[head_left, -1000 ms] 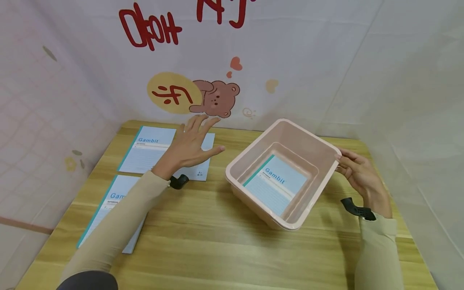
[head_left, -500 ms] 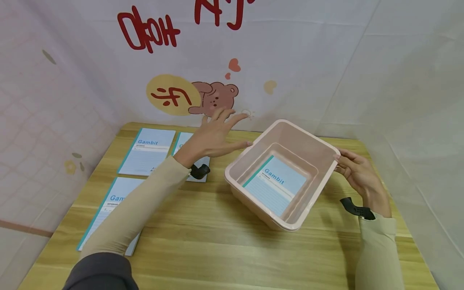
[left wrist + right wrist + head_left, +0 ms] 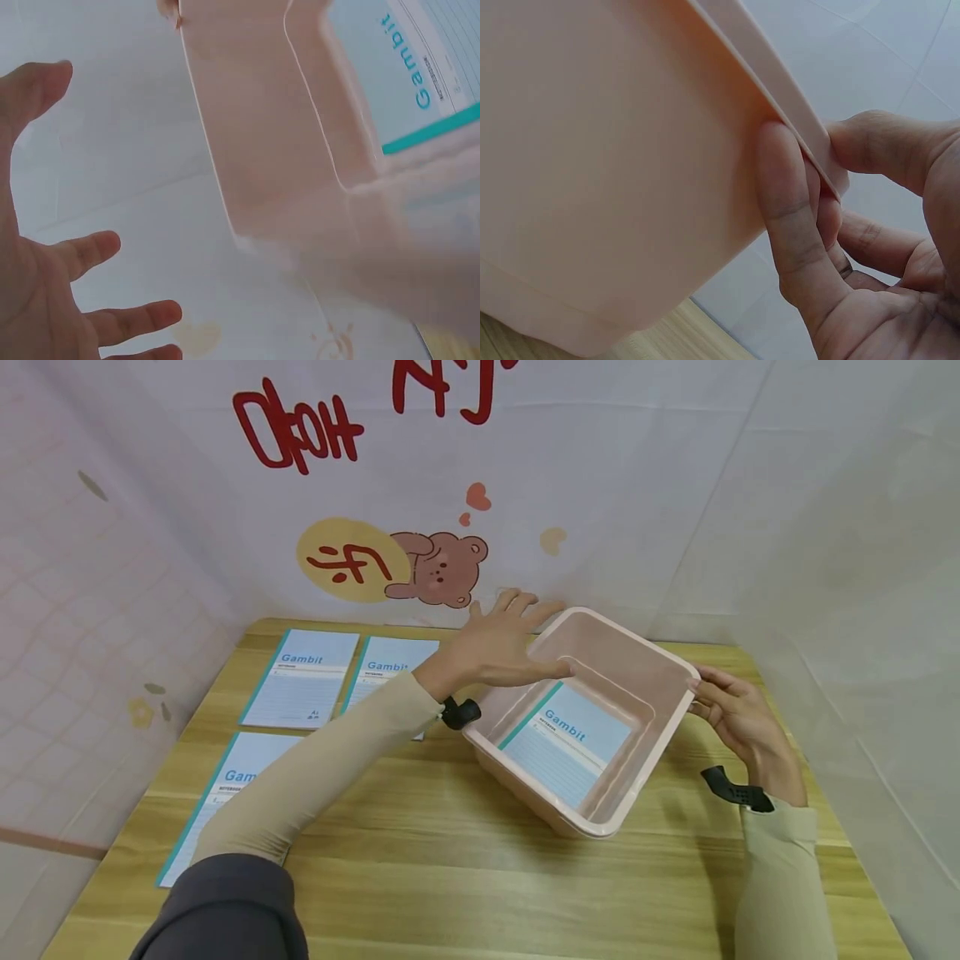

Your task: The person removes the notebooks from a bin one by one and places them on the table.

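A pink plastic bin point(image 3: 517, 777) stands tilted on the table, with a light blue Gambit notebook point(image 3: 573, 739) lying on its floor. My right hand point(image 3: 742, 714) pinches the bin's right rim; in the right wrist view its thumb is on the outer lip and the fingers curl under it. Over the bin's left rim hovers my left hand point(image 3: 498, 647), fingers spread and holding nothing. The left wrist view shows that hand's spread fingers point(image 3: 127, 322) apart from the bin wall point(image 3: 247, 112).
Several more Gambit notebooks lie at the left: one at the back left point(image 3: 300, 681), one beside it point(image 3: 378, 672) partly behind the left arm, and one nearer point(image 3: 225, 777) partly covered by the sleeve. A printed cloth point(image 3: 600, 460) hangs behind the wooden table point(image 3: 450, 885).
My left hand has moved right, from above the back notebooks to over the bin's left rim. My right hand keeps its grip, and the bin stays nearly in place.
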`<state>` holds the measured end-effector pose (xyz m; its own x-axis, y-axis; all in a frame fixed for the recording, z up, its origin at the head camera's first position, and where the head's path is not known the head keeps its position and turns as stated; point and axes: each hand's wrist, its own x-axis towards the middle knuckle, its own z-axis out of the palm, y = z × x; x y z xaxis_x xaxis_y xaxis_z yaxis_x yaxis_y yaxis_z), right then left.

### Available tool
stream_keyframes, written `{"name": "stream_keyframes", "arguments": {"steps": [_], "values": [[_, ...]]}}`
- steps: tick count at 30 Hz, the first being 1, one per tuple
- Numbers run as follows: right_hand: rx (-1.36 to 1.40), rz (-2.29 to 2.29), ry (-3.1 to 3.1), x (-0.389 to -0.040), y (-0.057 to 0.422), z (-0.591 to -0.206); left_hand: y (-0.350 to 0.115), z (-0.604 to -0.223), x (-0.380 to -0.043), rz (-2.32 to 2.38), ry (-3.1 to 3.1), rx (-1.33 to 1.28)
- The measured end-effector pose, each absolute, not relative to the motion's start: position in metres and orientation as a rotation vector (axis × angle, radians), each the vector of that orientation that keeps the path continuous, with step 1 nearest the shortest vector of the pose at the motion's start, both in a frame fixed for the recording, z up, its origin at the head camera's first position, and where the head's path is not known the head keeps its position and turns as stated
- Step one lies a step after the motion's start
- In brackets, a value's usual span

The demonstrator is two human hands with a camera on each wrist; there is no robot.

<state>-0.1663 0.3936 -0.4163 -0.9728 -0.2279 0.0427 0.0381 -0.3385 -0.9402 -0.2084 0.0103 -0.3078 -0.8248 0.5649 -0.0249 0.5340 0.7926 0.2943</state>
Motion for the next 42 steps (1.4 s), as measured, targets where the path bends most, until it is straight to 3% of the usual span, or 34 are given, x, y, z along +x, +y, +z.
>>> {"name": "stream_keyframes", "arguments": {"steps": [21, 42], "values": [[-0.215, -2.431, 1.714, -0.165, 0.395, -0.414, 0.102, -0.334, -0.208, 0.266, 2.772, 1.107], [-0.236, -2.461, 1.640, -0.167, 0.392, -0.415, 0.139, -0.393, -0.210, 0.053, 2.725, 1.017]]}}
